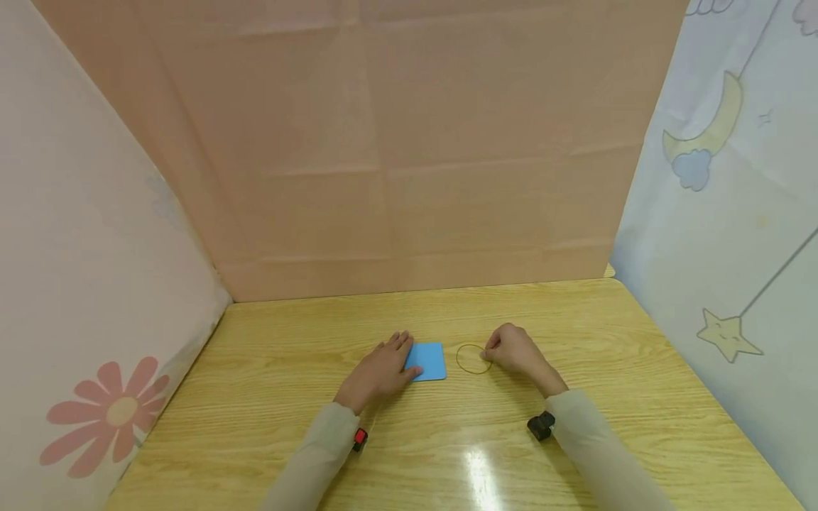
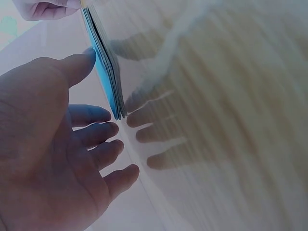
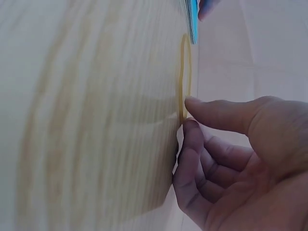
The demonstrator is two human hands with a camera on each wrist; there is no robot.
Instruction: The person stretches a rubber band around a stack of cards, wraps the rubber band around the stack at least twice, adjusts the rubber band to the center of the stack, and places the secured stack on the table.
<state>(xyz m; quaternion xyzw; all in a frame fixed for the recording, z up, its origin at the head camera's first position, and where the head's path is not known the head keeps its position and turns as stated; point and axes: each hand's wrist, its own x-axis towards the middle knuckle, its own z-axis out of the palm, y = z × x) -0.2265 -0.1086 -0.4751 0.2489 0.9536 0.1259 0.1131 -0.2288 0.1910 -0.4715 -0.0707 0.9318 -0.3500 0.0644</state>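
A thin square stack with a blue top (image 1: 429,361) lies flat on the table, several layers showing along its edge in the left wrist view. My left hand (image 1: 383,369) is at its left side, with the thumb (image 2: 82,66) resting on the blue face and the other fingers extended by the edge. To the right of the stack, a yellow rubber band (image 1: 469,371) forms a loose loop. My right hand (image 1: 516,350) pinches the near right part of that band between thumb (image 3: 216,114) and index fingertip, low over the table.
The wood-grain table (image 1: 255,426) ends at a tan backdrop (image 1: 383,177). Patterned cloth walls stand on the left (image 1: 96,248) and right (image 1: 735,248). Each wrist wears a small dark camera, the right one (image 1: 541,426) close above the tabletop.
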